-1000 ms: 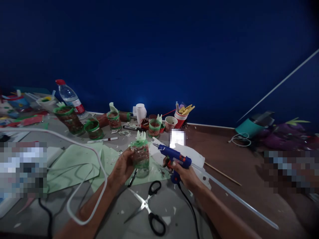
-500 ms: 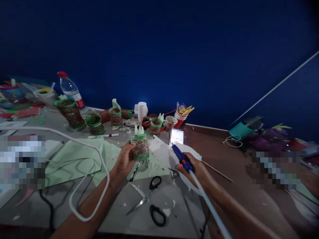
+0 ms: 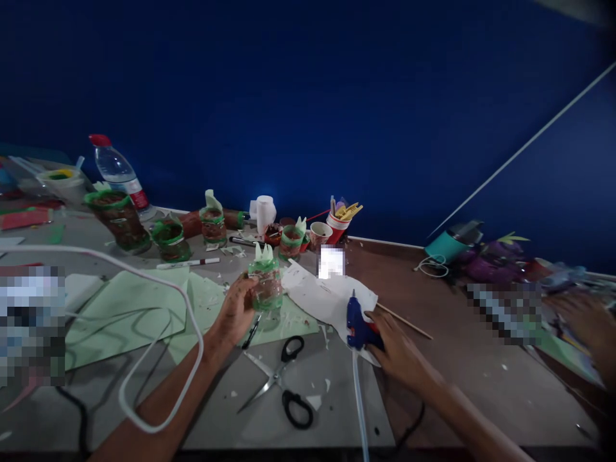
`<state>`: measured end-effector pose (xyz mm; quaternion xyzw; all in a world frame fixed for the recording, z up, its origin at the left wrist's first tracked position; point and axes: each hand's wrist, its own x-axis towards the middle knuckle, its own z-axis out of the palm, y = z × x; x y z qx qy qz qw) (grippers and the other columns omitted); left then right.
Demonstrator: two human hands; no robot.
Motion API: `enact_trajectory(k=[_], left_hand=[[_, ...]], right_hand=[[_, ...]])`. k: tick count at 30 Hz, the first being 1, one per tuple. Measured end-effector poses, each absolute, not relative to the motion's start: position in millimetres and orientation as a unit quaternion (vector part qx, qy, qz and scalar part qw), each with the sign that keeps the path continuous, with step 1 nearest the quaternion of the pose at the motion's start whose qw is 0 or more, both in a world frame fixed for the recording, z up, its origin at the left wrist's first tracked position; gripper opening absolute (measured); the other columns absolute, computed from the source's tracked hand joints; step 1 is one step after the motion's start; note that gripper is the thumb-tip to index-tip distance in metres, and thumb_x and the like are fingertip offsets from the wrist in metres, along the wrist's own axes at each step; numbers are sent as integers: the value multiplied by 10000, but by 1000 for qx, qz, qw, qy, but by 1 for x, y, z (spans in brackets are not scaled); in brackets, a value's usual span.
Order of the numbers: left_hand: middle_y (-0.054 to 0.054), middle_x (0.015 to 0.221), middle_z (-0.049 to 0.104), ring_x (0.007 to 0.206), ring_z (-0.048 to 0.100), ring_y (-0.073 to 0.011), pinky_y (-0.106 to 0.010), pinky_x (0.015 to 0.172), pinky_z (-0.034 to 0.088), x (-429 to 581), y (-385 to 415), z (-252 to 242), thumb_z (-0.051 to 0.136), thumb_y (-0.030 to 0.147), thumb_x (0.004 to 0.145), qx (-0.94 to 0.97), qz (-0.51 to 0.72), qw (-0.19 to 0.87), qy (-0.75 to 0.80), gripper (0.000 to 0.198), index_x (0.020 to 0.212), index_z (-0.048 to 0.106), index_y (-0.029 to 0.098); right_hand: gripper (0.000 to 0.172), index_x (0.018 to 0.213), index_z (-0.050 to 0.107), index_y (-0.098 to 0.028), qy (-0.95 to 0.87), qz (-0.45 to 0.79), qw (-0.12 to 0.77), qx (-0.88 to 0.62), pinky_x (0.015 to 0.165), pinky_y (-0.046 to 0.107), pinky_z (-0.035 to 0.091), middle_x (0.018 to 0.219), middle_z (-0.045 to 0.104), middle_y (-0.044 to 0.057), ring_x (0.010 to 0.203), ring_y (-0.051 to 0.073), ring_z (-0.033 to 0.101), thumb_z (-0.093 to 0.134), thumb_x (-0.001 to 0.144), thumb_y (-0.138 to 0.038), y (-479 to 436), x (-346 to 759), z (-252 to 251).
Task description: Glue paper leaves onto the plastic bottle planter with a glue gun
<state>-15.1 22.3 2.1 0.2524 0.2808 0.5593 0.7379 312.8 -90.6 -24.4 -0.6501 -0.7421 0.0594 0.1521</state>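
My left hand (image 3: 239, 307) is closed around a small brown-and-green painted jar (image 3: 267, 289), holding it upright by its left side. Pale green paper points (image 3: 264, 253) stick up from the jar's rim. A blue hot glue gun (image 3: 355, 324) is low over a white paper cut-out (image 3: 327, 295), its nozzle pointing away from me. My right hand (image 3: 392, 337) has its fingers around the gun's handle; the palm side is hidden. A thick pale glue stick or cord (image 3: 359, 398) trails from the gun's rear toward me. Open scissors (image 3: 275, 378) lie in front of the jar.
Green paper sheets (image 3: 129, 314) and scraps spread over the table. Behind are more painted jars (image 3: 213, 224), a water bottle (image 3: 115, 168), a marker (image 3: 187, 263) and a red cup (image 3: 337, 226). A white cable (image 3: 196, 308) loops over my left forearm. Another person's hand (image 3: 580, 317) is at right.
The glue gun has swung from pointing left to pointing straight ahead and come down nearer the white paper. My left hand still holds the jar. The whole view has shifted slightly.
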Motion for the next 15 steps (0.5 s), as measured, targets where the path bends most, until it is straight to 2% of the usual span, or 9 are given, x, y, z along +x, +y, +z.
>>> enact_trajectory(k=[4, 7, 11, 13, 15], left_hand=[[-115, 933, 752, 851, 708, -242, -336, 808, 538, -15, 23, 0, 697, 246, 703, 269, 574, 716, 292, 245, 905, 693, 108], [-122, 935, 749, 838, 706, -235, -336, 804, 539, -17, 25, 1, 698, 246, 709, 264, 583, 717, 276, 263, 927, 687, 100], [-81, 894, 752, 840, 695, -217, -332, 822, 539, -21, 28, 2, 690, 259, 728, 257, 574, 735, 255, 257, 951, 690, 131], [-67, 887, 753, 818, 692, -209, -335, 824, 541, -22, 29, 2, 675, 263, 733, 256, 575, 737, 248, 242, 945, 695, 146], [-82, 910, 751, 813, 691, -212, -329, 815, 542, -21, 29, 2, 663, 253, 727, 259, 580, 733, 243, 247, 942, 700, 137]], right_hand=[[475, 1283, 552, -159, -741, 12, 129, -658, 979, 526, 452, 1338, 536, 183, 1207, 364, 534, 493, 815, -213, -91, 313, -12], [395, 1244, 572, -150, -752, 35, 185, -632, 955, 484, 469, 1220, 617, 172, 1122, 317, 585, 461, 875, -233, -85, 295, 9], [293, 1122, 625, -167, -766, 133, 242, -581, 868, 416, 502, 1071, 684, 132, 978, 267, 639, 466, 882, -225, -63, 249, 31], [283, 1105, 623, -172, -759, 208, 260, -559, 793, 361, 517, 1025, 684, 107, 834, 212, 648, 483, 860, -195, -47, 223, 34], [296, 1097, 613, -178, -730, 274, 302, -549, 739, 320, 518, 1058, 665, 97, 729, 161, 634, 492, 827, -159, -30, 200, 31]])
